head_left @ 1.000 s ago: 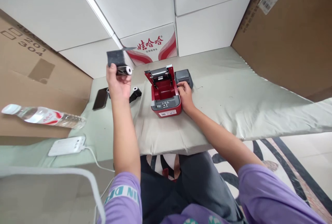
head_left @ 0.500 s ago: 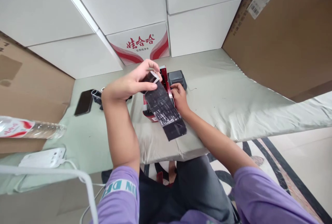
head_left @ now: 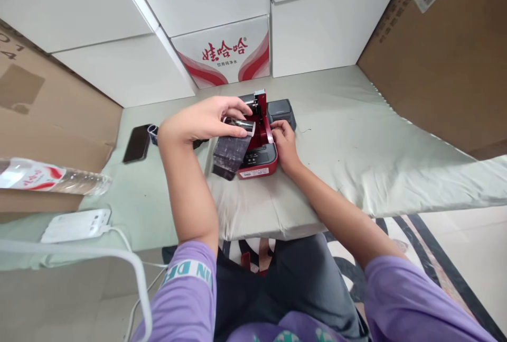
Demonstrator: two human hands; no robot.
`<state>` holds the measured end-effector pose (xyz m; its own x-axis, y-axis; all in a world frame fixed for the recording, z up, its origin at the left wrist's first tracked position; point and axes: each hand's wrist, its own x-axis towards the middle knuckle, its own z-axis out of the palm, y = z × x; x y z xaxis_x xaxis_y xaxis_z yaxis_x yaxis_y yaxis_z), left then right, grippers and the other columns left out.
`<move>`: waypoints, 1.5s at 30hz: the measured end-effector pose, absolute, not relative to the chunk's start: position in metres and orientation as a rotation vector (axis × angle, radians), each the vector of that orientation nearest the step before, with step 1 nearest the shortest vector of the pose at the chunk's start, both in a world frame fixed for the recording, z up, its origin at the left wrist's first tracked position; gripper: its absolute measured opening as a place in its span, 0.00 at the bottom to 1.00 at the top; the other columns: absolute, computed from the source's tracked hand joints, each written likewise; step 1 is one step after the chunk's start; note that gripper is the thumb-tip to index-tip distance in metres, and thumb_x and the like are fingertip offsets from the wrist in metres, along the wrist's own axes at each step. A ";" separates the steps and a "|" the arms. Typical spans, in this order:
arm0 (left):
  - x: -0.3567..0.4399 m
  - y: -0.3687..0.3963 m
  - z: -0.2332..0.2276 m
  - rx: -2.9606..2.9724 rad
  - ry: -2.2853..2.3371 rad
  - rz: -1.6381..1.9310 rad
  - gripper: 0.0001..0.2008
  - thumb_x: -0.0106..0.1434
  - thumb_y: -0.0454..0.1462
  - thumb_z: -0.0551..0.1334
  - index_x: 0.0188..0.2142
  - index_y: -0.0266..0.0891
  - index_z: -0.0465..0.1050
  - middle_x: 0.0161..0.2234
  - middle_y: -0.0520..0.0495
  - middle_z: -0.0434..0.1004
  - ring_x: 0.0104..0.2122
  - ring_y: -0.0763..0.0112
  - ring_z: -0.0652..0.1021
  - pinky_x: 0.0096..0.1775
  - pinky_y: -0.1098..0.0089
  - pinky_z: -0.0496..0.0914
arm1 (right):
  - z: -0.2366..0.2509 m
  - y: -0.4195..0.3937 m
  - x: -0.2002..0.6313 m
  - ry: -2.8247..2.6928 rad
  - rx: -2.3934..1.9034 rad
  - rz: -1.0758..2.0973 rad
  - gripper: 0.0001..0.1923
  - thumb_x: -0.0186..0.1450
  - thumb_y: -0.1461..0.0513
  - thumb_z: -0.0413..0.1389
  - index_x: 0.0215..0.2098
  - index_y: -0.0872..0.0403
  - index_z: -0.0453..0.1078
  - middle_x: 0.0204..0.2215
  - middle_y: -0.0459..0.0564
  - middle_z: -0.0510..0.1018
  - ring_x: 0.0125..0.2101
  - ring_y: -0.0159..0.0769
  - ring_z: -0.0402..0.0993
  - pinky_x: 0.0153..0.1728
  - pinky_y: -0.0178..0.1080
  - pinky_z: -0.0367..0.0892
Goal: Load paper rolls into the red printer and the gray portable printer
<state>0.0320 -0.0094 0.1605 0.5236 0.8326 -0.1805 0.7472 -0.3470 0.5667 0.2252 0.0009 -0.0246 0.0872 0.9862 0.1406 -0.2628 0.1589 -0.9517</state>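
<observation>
My left hand (head_left: pixel 212 120) is closed around a roll of black ribbon (head_left: pixel 242 126), and a loose length of the film hangs down from it. Below and behind the roll stands a small red and black label printer (head_left: pixel 259 159) with its lid up and red inside walls showing. Curled fingers of my right hand (head_left: pixel 285 145) grip the printer's right side wall. A dark grey box-shaped device (head_left: pixel 281 112) sits just behind that hand. Part of the printer's interior is hidden by the roll and my left hand.
To the left lie a black phone (head_left: pixel 137 144), a white power bank (head_left: pixel 77 225) with a cable, and a water bottle (head_left: pixel 51 177). White cartons (head_left: pixel 227 54) stand along the back. A large brown cardboard box (head_left: pixel 443 62) rises at the right.
The hanging ribbon has swung left and folded back under the roll, uncovering the printer's front. My left hand has turned the roll more sideways. My right hand stays at the printer's side.
</observation>
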 end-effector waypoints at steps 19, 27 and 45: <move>0.085 -0.013 0.147 2.157 1.742 -0.204 0.18 0.60 0.41 0.68 0.50 0.45 0.79 0.48 0.47 0.84 0.38 0.63 0.82 0.37 0.70 0.72 | -0.024 0.003 0.226 -1.020 -0.908 1.181 0.05 0.61 0.61 0.55 0.36 0.49 0.66 0.26 0.40 0.71 0.28 0.32 0.65 0.30 0.36 0.62; 0.086 0.000 0.136 2.135 1.753 -0.311 0.20 0.58 0.40 0.70 0.51 0.47 0.78 0.50 0.47 0.84 0.37 0.63 0.83 0.36 0.70 0.73 | -0.024 0.002 0.227 -1.017 -0.881 1.218 0.05 0.61 0.61 0.55 0.37 0.49 0.66 0.25 0.39 0.70 0.27 0.31 0.65 0.33 0.37 0.63; 0.102 0.000 0.122 2.205 1.846 -0.367 0.20 0.55 0.42 0.70 0.48 0.43 0.82 0.46 0.37 0.83 0.44 0.50 0.82 0.44 0.61 0.75 | -0.024 0.003 0.227 -1.043 -0.948 1.176 0.04 0.62 0.61 0.55 0.37 0.49 0.66 0.29 0.42 0.73 0.31 0.32 0.68 0.33 0.36 0.66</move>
<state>0.1024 0.0002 0.1221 0.1697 0.9240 -0.3426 0.9848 -0.1721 0.0238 0.2272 0.0027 -0.0243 0.0750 0.9886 0.1307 -0.2483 0.1455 -0.9577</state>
